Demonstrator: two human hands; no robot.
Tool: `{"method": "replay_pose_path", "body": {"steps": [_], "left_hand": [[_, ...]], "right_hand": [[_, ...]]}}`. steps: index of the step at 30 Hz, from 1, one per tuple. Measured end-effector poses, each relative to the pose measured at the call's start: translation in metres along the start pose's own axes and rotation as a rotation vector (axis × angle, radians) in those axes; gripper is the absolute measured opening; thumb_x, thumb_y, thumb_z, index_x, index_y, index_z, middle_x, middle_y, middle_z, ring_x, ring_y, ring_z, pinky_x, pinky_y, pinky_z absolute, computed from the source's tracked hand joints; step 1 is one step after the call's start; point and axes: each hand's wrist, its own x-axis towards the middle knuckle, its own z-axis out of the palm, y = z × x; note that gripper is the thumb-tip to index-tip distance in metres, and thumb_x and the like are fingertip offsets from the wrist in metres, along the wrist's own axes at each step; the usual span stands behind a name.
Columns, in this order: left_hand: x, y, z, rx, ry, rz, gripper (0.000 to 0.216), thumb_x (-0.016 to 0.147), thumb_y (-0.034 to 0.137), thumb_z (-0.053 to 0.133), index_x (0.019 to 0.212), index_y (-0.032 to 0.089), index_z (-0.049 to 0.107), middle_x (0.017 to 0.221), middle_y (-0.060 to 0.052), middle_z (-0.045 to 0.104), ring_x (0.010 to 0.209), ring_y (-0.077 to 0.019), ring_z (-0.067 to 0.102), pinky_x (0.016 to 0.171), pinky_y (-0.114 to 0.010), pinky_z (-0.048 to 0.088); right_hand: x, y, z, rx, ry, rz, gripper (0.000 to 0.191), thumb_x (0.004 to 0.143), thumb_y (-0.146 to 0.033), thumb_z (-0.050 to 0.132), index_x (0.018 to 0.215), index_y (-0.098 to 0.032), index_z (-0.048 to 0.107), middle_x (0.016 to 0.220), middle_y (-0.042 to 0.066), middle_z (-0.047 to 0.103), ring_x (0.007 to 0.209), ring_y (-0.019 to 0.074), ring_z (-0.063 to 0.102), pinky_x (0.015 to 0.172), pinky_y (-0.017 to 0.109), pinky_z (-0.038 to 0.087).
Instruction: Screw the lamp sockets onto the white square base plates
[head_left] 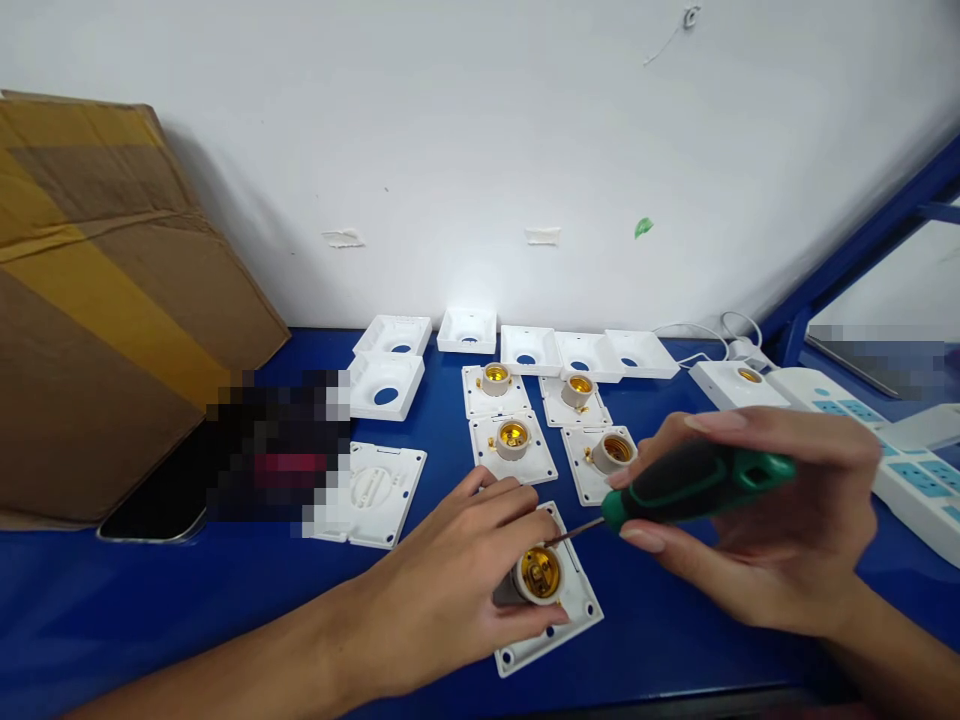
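My left hand (457, 580) grips a white lamp-holder plate (570, 615) with a brass-lined socket (538, 573), holding it down on the blue table. My right hand (780, 515) is wrapped round a black and green screwdriver (697, 483). Its thin metal tip (574, 533) reaches the plate just beside the socket. Several more socket plates (513, 445) lie in two rows right behind my hands.
Empty white covers (386, 385) line the back by the wall. A flat white back plate (373, 493) lies at the left beside a phone (161, 510). A cardboard box (97, 300) fills the left. White power strips (911, 470) sit at the right.
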Motion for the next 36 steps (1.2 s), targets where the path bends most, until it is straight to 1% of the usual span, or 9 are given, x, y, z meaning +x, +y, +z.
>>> {"method": "replay_pose_path", "body": {"steps": [3,7,10,13,16,20,25,30,36], "left_hand": [[-0.001,-0.002,0.0,-0.011,0.033,0.04,0.032,0.086,0.025,0.088,0.107,0.023,0.064,0.107,-0.001,0.067,0.102,-0.0237,0.065,0.102,-0.039,0.042],[-0.003,-0.006,0.002,-0.051,0.087,0.019,0.038,0.089,0.022,0.085,0.118,0.025,0.06,0.113,-0.002,0.063,0.108,-0.0238,0.059,0.094,-0.034,0.046],[-0.002,-0.007,0.002,-0.028,0.1,0.028,0.036,0.09,0.021,0.085,0.116,0.023,0.061,0.11,-0.002,0.062,0.106,-0.0233,0.058,0.094,-0.035,0.044],[-0.002,-0.007,0.001,0.02,0.117,0.063,0.035,0.089,0.021,0.086,0.114,0.021,0.061,0.105,-0.001,0.062,0.101,-0.0224,0.058,0.093,-0.036,0.042],[-0.002,-0.006,0.002,0.04,0.158,0.074,0.036,0.089,0.02,0.086,0.113,0.021,0.06,0.105,0.0,0.063,0.099,-0.0214,0.059,0.089,-0.034,0.042],[-0.002,-0.005,0.002,0.045,0.206,0.086,0.035,0.089,0.02,0.086,0.11,0.021,0.058,0.104,0.0,0.063,0.096,-0.0205,0.06,0.089,-0.034,0.041],[-0.001,-0.004,0.002,0.001,0.256,0.08,0.035,0.09,0.022,0.085,0.112,0.022,0.058,0.102,0.002,0.063,0.093,-0.0198,0.061,0.091,-0.034,0.04],[0.003,-0.01,0.001,-0.011,0.253,-0.008,0.036,0.089,0.019,0.086,0.113,0.024,0.06,0.107,0.002,0.067,0.095,-0.0213,0.06,0.088,-0.034,0.04],[0.005,-0.017,0.002,-0.02,0.241,-0.063,0.039,0.088,0.022,0.087,0.117,0.029,0.062,0.116,0.002,0.069,0.106,-0.0245,0.065,0.098,-0.04,0.041]], "right_hand": [[0.004,0.0,0.003,0.076,0.021,0.061,0.078,0.072,-0.006,0.09,0.139,-0.034,0.063,0.116,0.004,0.067,0.077,0.0214,0.074,0.06,0.036,0.069],[0.011,-0.004,0.004,0.124,0.079,0.136,0.071,0.071,-0.009,0.09,0.132,-0.034,0.064,0.116,0.005,0.059,0.07,0.0187,0.07,0.056,0.037,0.067],[0.013,-0.006,0.003,0.155,0.044,0.186,0.067,0.074,-0.007,0.087,0.132,-0.032,0.063,0.118,0.005,0.057,0.068,0.0159,0.067,0.057,0.035,0.065],[0.013,-0.005,0.003,0.168,-0.002,0.23,0.064,0.077,-0.006,0.083,0.132,-0.032,0.061,0.119,0.005,0.059,0.071,0.0163,0.067,0.057,0.033,0.064],[0.011,-0.003,0.002,0.124,-0.038,0.204,0.065,0.078,-0.005,0.083,0.132,-0.033,0.061,0.116,0.004,0.062,0.074,0.0171,0.068,0.058,0.033,0.064],[0.01,-0.002,0.0,0.068,-0.099,0.175,0.066,0.079,-0.005,0.082,0.136,-0.032,0.06,0.102,0.003,0.064,0.077,0.019,0.069,0.057,0.031,0.063],[0.009,0.0,0.0,0.043,-0.164,0.192,0.066,0.082,-0.006,0.079,0.138,-0.034,0.057,0.11,0.004,0.064,0.078,0.018,0.07,0.053,0.028,0.061],[0.011,0.001,0.002,0.032,-0.159,0.214,0.063,0.084,-0.009,0.079,0.137,-0.035,0.057,0.109,0.002,0.062,0.077,0.0165,0.069,0.052,0.027,0.059],[0.015,-0.001,0.002,-0.002,-0.096,0.195,0.06,0.085,-0.01,0.08,0.135,-0.035,0.059,0.116,0.004,0.062,0.08,0.0185,0.068,0.054,0.03,0.06]]}}
